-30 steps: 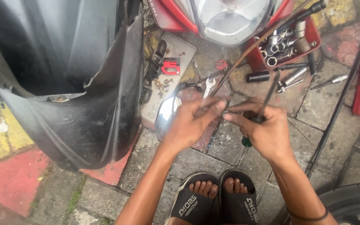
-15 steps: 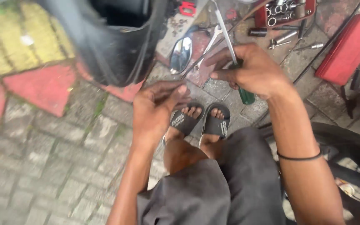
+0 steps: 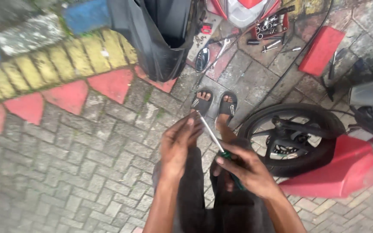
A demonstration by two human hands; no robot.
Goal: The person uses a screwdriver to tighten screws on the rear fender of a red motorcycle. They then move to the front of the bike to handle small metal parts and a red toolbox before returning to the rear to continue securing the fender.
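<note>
At the lower centre of the frame the right hand [image 3: 244, 168] grips the green handle of a screwdriver [image 3: 214, 140], while the left hand [image 3: 178, 144] pinches its shaft near the tip with closed fingers. The tool is lifted clear of any work, so no fastening looks begun. Bare paving [image 3: 65, 172] lies open at the left; a motorcycle wheel [image 3: 290, 138] crowds the right, and the tool tray [image 3: 268, 26] sits far off at the top.

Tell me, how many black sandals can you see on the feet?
2: the left black sandal and the right black sandal sit side by side on the grey paving, beyond the hands.
</note>
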